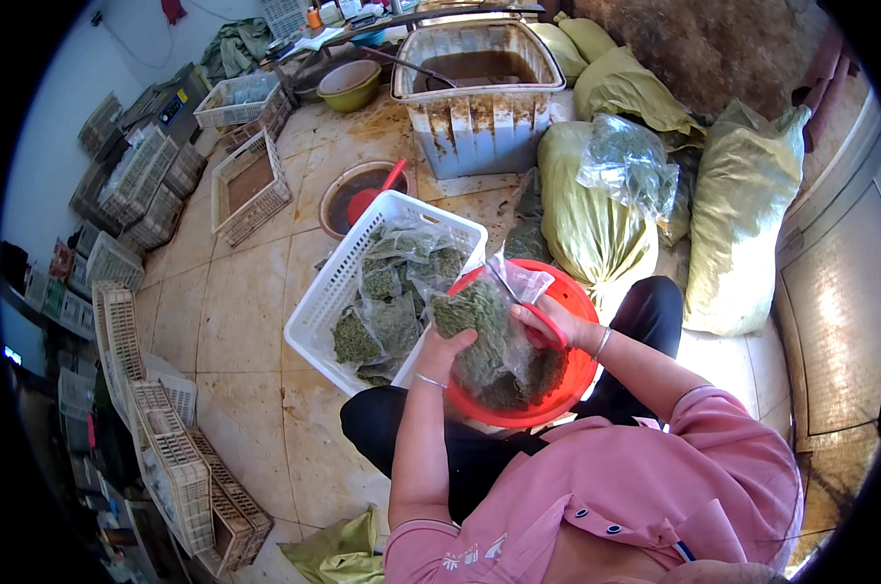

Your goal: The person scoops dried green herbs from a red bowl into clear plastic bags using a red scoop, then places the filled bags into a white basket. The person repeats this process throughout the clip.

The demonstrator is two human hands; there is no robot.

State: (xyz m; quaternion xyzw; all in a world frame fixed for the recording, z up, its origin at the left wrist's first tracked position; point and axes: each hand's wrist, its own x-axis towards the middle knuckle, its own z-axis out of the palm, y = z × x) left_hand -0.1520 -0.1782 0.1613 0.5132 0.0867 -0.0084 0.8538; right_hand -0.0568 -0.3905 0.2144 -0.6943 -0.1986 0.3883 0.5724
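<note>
My left hand (446, 352) grips a clear plastic bag (471, 315) packed with a green, dried-plant-like material. In my right hand (566, 320) are red-handled scissors (553, 330), with their blades reaching up beside the bag's upper end. Both hands are over a red plastic basin (582, 369), which sits between my legs and holds loose dark green-brown material (517, 390). Left of the basin, a white perforated plastic basket (316, 317) contains several similar clear bags (394, 321) of green material. The bag partly hides the basin's contents.
A large stained plastic tub (477, 135) of brown liquid stands ahead. Near it is a round basin (331, 208) with a red scoop (364, 204). Full woven sacks (593, 212) line the right. Plastic crates (170, 452) stand along the left, and one crate (254, 208) sits on the tiles.
</note>
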